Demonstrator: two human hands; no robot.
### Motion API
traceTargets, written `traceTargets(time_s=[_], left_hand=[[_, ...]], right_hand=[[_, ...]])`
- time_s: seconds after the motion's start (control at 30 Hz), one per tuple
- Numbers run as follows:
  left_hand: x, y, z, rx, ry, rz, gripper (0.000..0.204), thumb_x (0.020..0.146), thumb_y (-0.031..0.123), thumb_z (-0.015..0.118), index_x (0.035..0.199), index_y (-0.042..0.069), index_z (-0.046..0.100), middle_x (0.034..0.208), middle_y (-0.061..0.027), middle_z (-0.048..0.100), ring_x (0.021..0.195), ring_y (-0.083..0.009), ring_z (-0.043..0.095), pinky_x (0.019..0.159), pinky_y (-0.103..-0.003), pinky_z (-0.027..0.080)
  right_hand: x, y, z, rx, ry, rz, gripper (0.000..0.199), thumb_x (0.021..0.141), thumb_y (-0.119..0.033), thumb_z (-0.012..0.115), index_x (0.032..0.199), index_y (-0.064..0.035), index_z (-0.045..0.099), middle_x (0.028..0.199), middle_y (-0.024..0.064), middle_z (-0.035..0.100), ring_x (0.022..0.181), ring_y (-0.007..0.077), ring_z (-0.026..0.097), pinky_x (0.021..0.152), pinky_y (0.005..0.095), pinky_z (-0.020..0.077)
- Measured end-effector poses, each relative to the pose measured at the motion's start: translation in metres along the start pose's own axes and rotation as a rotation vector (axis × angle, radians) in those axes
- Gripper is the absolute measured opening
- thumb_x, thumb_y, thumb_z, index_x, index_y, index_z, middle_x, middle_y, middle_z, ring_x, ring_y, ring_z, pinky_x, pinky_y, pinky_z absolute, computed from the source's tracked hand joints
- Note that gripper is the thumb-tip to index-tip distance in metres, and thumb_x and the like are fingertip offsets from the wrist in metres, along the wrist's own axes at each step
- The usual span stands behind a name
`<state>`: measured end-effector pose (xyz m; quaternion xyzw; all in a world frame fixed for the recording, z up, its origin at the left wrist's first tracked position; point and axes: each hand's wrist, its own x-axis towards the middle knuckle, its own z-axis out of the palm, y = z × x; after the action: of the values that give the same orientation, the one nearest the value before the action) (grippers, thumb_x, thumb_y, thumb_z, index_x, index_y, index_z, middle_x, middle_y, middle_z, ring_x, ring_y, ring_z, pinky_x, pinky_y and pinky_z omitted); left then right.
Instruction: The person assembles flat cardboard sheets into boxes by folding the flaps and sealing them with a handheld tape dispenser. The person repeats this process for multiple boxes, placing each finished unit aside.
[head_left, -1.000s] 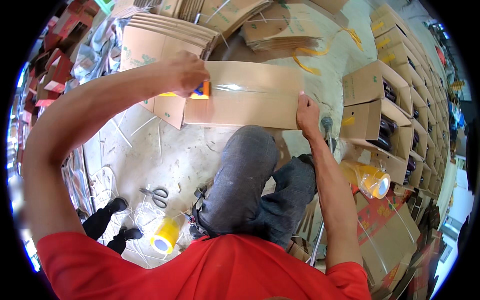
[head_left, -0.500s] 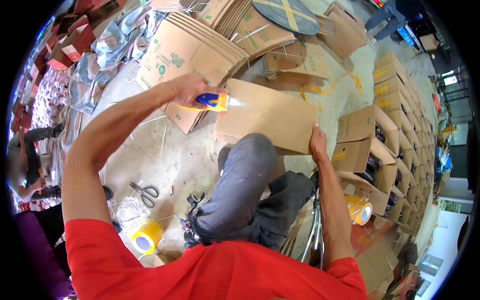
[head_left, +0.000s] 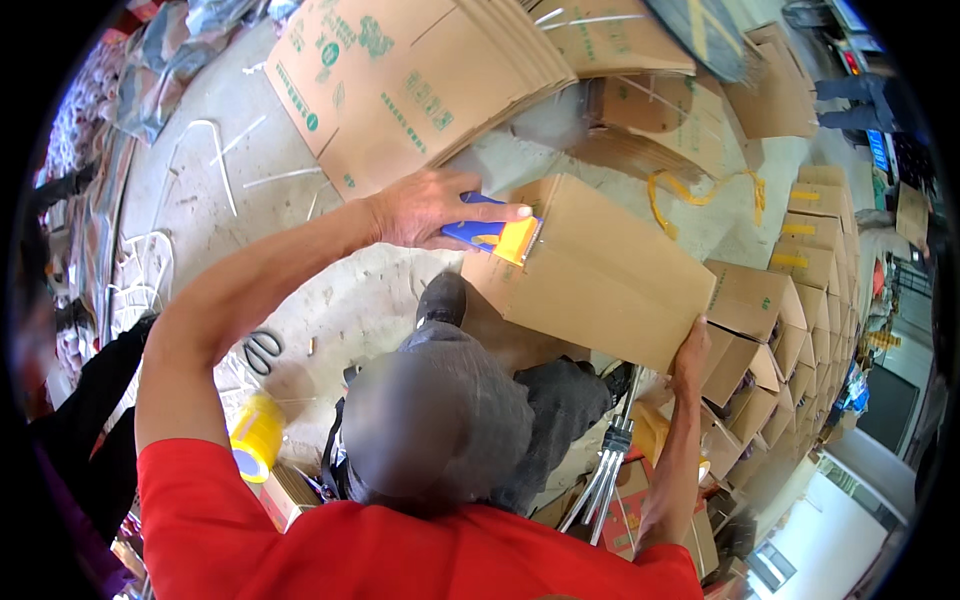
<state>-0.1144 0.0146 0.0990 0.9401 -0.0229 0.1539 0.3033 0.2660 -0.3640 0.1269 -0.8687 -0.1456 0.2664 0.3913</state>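
A closed brown cardboard box [head_left: 610,275] is held up slantwise in front of my knees. My left hand [head_left: 430,212] grips a blue and yellow tape dispenser [head_left: 517,240], its toothed end resting at the box's left edge. The index finger lies stretched along the dispenser's top. At the box's lower right corner, my right hand [head_left: 690,355] clasps the edge, thumb on the upper face; its other fingers are mostly hidden.
Flattened cartons [head_left: 400,90] are stacked ahead. Black-handled scissors [head_left: 262,352] and a yellow tape roll [head_left: 257,435] lie at left. Rows of open boxes [head_left: 745,370] line the right, near a metal stand [head_left: 605,480]. Another person's legs [head_left: 855,100] show far right.
The view has shifted. The box has tipped, its right end now lower. The dispenser has moved right and down and turned, now angled at the box's left edge. My right hand keeps its hold.
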Motion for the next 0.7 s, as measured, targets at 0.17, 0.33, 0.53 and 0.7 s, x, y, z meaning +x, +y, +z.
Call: traceTargets(time_s=[0.17, 0.33, 0.53, 0.7], left_hand=[[-0.018, -0.036, 0.037, 0.055, -0.068, -0.086, 0.091, 0.087, 0.032, 0.08, 0.16, 0.049, 0.028, 0.09, -0.0112, 0.06, 0.079, -0.0323, 0.064, 0.068, -0.047, 0.054], [-0.045, -0.072, 0.094, 0.085, -0.178, -0.215, 0.092, 0.087, 0.031, 0.079, 0.16, 0.05, 0.026, 0.093, -0.012, 0.06, 0.082, -0.0334, 0.065, 0.071, -0.048, 0.055], [-0.049, -0.086, 0.1, 0.123, -0.223, -0.199, 0.09, 0.089, 0.03, 0.077, 0.16, 0.05, 0.026, 0.094, -0.0132, 0.061, 0.085, -0.0335, 0.066, 0.071, -0.048, 0.055], [-0.025, -0.058, 0.075, 0.343, -0.268, -0.218, 0.078, 0.086, 0.03, 0.078, 0.155, 0.039, 0.041, 0.086, -0.0102, 0.064, 0.079, -0.0338, 0.069, 0.069, -0.047, 0.054]], right_hand=[[0.006, 0.007, -0.001, 0.13, -0.06, -0.013, 0.059, 0.113, -0.047, 0.035, 0.134, 0.0026, 0.059, 0.118, 0.0117, 0.069, 0.104, 0.02, 0.065, 0.091, 0.0345, 0.0524], [0.005, -0.003, -0.002, -0.036, -0.005, 0.077, 0.061, 0.113, -0.049, 0.032, 0.134, 0.0017, 0.059, 0.116, 0.0111, 0.068, 0.103, 0.02, 0.065, 0.09, 0.0353, 0.0528], [0.005, -0.002, 0.0, -0.041, 0.002, 0.037, 0.06, 0.113, -0.049, 0.032, 0.135, 0.0015, 0.057, 0.119, 0.0115, 0.066, 0.104, 0.0196, 0.063, 0.089, 0.0354, 0.0522], [0.007, 0.0, 0.005, 0.022, 0.012, -0.013, 0.057, 0.112, -0.05, 0.037, 0.136, -0.0023, 0.057, 0.114, 0.0076, 0.068, 0.093, 0.0167, 0.067, 0.079, 0.032, 0.0565]])
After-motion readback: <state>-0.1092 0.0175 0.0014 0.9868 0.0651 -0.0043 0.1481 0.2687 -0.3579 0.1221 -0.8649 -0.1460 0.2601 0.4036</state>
